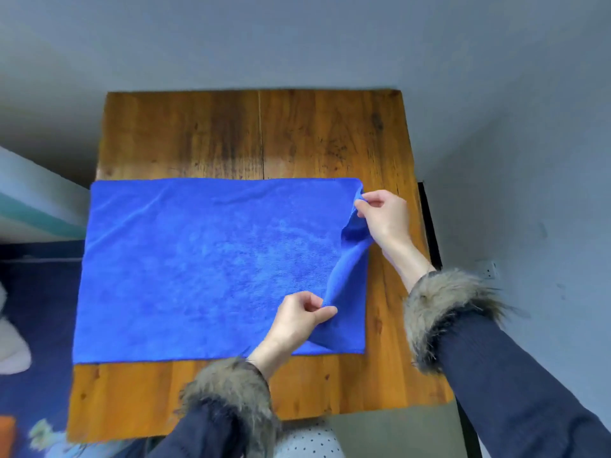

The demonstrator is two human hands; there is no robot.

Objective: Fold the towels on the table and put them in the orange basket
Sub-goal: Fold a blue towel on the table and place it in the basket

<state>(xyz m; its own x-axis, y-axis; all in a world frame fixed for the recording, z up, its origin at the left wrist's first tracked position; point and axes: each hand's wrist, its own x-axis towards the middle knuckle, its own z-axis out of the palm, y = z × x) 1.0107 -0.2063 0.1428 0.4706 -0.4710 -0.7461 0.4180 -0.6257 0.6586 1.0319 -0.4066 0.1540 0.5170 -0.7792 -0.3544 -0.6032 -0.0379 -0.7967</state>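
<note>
Fur cuffs on dark sleeves sit closest, low in the head view. Left hand pinches the towel near its right near corner; right hand pinches the right far corner, thumb against fingers. Fabric between the two grips is lifted into a soft ridge. Rest of towel lies flat on the bench, left edge overhanging slightly. Orange object at bottom left, cut off by the frame; cannot tell if it is the basket.

Judgement: cloth is light, limp, plush microfibre, not slippery. It will sag between grips, so hold at corners and keep the edge taut. First fold looks barely begun; right edge likely goes over to the left edge.
</note>
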